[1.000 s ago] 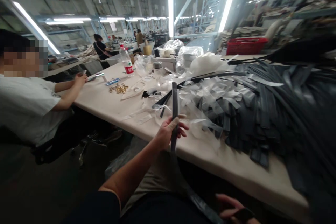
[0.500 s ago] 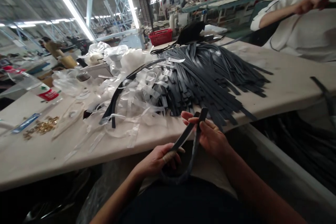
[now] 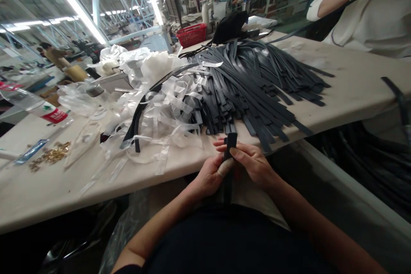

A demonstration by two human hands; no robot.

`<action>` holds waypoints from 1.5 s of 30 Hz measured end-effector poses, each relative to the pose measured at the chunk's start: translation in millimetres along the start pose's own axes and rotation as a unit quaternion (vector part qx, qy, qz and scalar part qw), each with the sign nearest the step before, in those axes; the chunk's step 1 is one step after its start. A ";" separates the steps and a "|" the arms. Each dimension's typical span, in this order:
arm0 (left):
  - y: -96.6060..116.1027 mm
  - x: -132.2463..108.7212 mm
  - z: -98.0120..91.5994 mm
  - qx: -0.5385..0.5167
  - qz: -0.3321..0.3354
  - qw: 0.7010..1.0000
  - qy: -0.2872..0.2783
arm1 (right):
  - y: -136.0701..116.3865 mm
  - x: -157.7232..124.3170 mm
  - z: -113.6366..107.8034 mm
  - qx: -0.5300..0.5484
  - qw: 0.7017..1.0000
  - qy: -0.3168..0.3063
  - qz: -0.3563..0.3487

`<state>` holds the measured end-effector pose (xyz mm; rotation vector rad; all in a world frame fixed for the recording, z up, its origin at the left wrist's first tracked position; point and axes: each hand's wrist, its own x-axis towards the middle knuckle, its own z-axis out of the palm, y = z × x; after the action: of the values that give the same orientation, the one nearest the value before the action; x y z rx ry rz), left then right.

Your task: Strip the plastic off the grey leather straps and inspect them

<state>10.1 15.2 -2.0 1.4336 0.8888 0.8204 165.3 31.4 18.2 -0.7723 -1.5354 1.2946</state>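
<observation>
My left hand [image 3: 210, 175] and my right hand [image 3: 252, 163] meet just below the table's front edge, both closed on one dark strap [image 3: 230, 142] that stands upright between them. The left thumb, wrapped in tape, presses against the strap. The strap's lower part drops out of sight between my hands toward my lap. A big pile of dark straps [image 3: 253, 81] lies fanned out on the table just beyond my hands.
Clear plastic strips [image 3: 163, 115] heap left of the pile. Small brass fittings [image 3: 51, 154], a water bottle [image 3: 35, 105] and bags lie further left. A red basket [image 3: 192, 34] stands at the back. Another person in white [image 3: 362, 13] works at the right. A strap [image 3: 396, 98] hangs off the table's right edge.
My hands have come together and the looped strap now stands folded upright between them. A second ago only my left hand held it up, with my view turned left.
</observation>
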 end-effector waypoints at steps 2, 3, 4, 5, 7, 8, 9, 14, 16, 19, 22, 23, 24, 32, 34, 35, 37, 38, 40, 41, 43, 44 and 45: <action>-0.6 -0.6 -0.2 0.021 0.010 0.999 -0.023 | 3.5 -2.1 0.6 0.084 0.995 0.035 0.033; -0.7 -1.0 -0.9 0.037 0.021 0.999 -0.033 | 5.3 -2.8 1.1 0.126 0.990 0.057 0.042; -1.0 -1.3 -1.8 0.059 0.029 0.997 -0.044 | 6.7 -3.2 1.3 0.164 0.982 0.079 0.045; -1.6 -1.7 -2.7 0.085 0.032 0.994 -0.058 | 7.7 -3.2 0.8 0.194 0.975 0.103 0.043; -4.6 -3.1 -4.4 0.142 0.021 0.986 -0.084 | 8.6 -2.9 -3.0 0.219 0.964 0.149 0.034; -7.2 -4.3 -4.7 0.166 0.011 0.981 -0.098 | 8.9 -3.0 -6.2 0.216 0.960 0.173 0.027; -10.4 -5.9 -4.4 0.186 0.000 0.976 -0.112 | 9.2 -3.7 -9.9 0.209 0.958 0.196 0.022; -29.0 -18.0 6.8 0.237 -0.035 0.957 -0.161 | 8.1 -19.9 -28.5 0.193 0.946 0.261 -0.010; -33.9 -21.3 11.3 0.227 -0.035 0.960 -0.160 | -0.5 -30.0 -38.9 0.160 0.952 0.258 -0.042; -40.0 -22.9 11.0 0.170 -0.044 0.975 -0.138 | -32.5 -44.4 -67.0 0.061 0.950 0.281 -0.118; -51.6 -26.9 1.9 0.140 -0.084 0.982 -0.096 | -80.7 -58.2 -109.5 -0.086 0.892 0.348 -0.276; -57.4 -29.9 -2.6 0.144 -0.100 0.981 -0.085 | -95.4 -62.7 -125.5 -0.135 0.862 0.363 -0.329; -64.1 -33.7 -7.4 0.151 -0.116 0.979 -0.077 | -107.4 -67.1 -141.5 -0.177 0.836 0.370 -0.364; -116.8 -65.6 -36.8 0.210 -0.163 0.960 -0.090 | -68.5 -97.7 -225.3 -0.322 0.861 0.358 -0.161; -123.6 -67.5 -39.7 0.213 -0.166 0.958 -0.098 | -40.2 -109.7 -230.3 -0.300 0.885 0.348 -0.073; -126.0 -67.9 -40.8 0.211 -0.171 0.957 -0.099 | -28.3 -117.7 -231.9 -0.288 0.890 0.351 -0.041; -129.9 -67.8 -42.3 0.203 -0.185 0.956 -0.103 | -12.0 -138.6 -235.7 -0.250 0.888 0.385 0.003; -131.7 -67.5 -42.8 0.200 -0.192 0.955 -0.107 | -8.2 -151.7 -238.7 -0.227 0.879 0.419 0.012; -135.6 -66.0 -43.1 0.196 -0.207 0.950 -0.127 | -8.3 -182.7 -247.1 -0.175 0.843 0.507 0.018; -137.8 -64.7 -42.9 0.195 -0.213 0.947 -0.141 | -11.3 -200.1 -252.2 -0.151 0.817 0.557 0.020; -142.8 -61.2 -41.5 0.193 -0.222 0.941 -0.165 | -19.9 -237.1 -262.4 -0.110 0.750 0.651 0.028; -145.2 -59.1 -40.3 0.190 -0.224 0.940 -0.174 | -24.1 -255.7 -266.7 -0.093 0.714 0.693 0.037; -147.2 -57.0 -38.9 0.187 -0.223 0.940 -0.181 | -27.7 -274.0 -270.2 -0.077 0.679 0.728 0.050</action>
<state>-58.4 -16.3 -146.0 1.5559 1.0607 0.0389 515.5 -123.1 -30.1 -1.4721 -0.2329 0.2310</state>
